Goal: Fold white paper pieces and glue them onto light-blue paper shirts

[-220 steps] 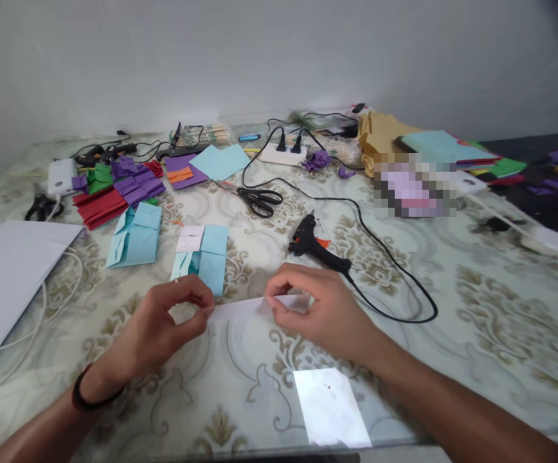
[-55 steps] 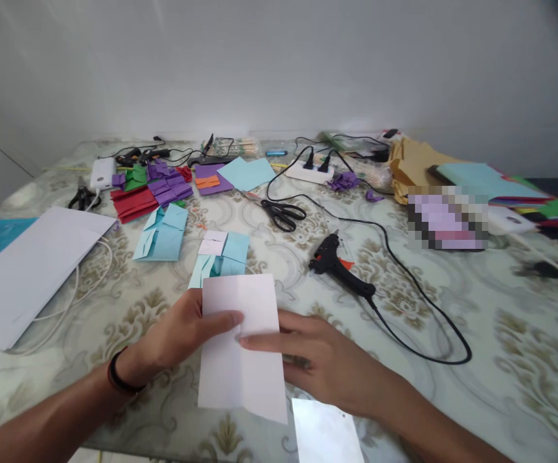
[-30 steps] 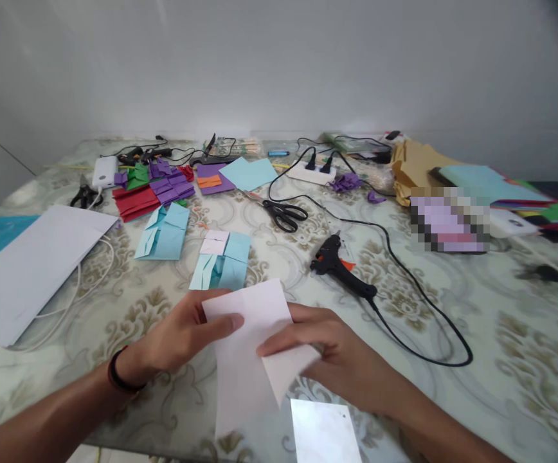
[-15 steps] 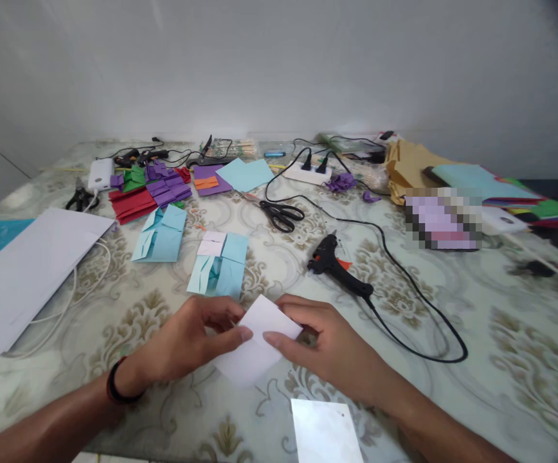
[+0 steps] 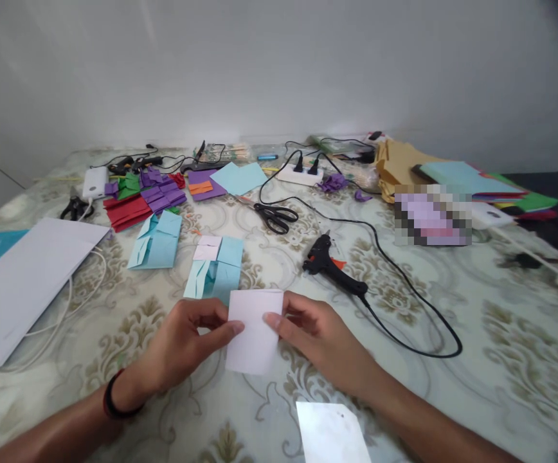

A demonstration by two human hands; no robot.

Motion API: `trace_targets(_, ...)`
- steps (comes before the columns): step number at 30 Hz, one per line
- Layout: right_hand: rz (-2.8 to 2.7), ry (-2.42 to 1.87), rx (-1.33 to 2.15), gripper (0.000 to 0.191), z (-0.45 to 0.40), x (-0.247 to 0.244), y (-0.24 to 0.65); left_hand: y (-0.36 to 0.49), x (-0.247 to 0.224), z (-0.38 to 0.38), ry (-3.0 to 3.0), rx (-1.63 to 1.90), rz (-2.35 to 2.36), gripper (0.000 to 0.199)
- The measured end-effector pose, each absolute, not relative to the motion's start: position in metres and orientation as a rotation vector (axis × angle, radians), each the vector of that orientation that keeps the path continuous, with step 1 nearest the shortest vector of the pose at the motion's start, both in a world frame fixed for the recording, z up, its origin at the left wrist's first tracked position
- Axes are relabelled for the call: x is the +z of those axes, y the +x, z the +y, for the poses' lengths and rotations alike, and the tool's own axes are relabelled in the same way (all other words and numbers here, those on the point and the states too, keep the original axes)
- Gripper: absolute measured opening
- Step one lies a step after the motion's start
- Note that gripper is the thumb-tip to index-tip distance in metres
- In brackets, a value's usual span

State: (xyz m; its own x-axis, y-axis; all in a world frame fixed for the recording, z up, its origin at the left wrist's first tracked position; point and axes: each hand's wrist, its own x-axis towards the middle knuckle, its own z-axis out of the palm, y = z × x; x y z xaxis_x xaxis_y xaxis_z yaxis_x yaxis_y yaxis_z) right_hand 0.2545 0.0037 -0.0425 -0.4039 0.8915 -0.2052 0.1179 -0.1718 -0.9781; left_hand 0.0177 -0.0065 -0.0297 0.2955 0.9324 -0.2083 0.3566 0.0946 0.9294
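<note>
craft workspace here, home or studio too close to call, floral tabletop [image 5: 202, 411], black glue gun [image 5: 330, 266] out, scissors [image 5: 263, 209] beyond it, power strip [image 5: 300, 175] taking two plugs [image 5: 299, 164], folded coloured papers [image 5: 162, 195], plain wall [image 5: 279, 71] behind

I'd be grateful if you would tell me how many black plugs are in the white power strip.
2. The first plug stands near the middle of the power strip; the second plug stands beside it, nearer the right end. I see none hidden.

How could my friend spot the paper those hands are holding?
On the patterned table, find the left hand and right hand. Between them is a small white paper: unlike the bigger white sheets lying at left, it is held.
</note>
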Motion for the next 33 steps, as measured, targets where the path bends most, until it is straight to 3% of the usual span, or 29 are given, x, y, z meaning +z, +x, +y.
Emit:
trace_targets(11, -1.546, -1.218, 1.594, 0.036, 0.0044, -0.0394, 0.2561, 0.0157, -0.0288, -0.0086, 1.435, 0.701, 1.174, 0.023)
trace_targets(15, -1.602, -1.228, 1.576, 0.036, 0.0036, -0.0374, 0.2560, 0.0146, -0.0336, -0.0109, 1.433, 0.821, 1.173, 0.040)
trace_targets(23, -1.653, -1.279, 1.559, 0.040, 0.0034, -0.0376, 0.2575, 0.0154, -0.0313, -0.0117, 1.480, 0.899, 1.163, 0.017)
trace_targets(33, -1.656, -1.294, 1.516, 0.036, 0.0037, -0.0337, 0.2566, 0.0151, -0.0287, -0.0129, 1.485, 0.877, 1.171, 0.018)
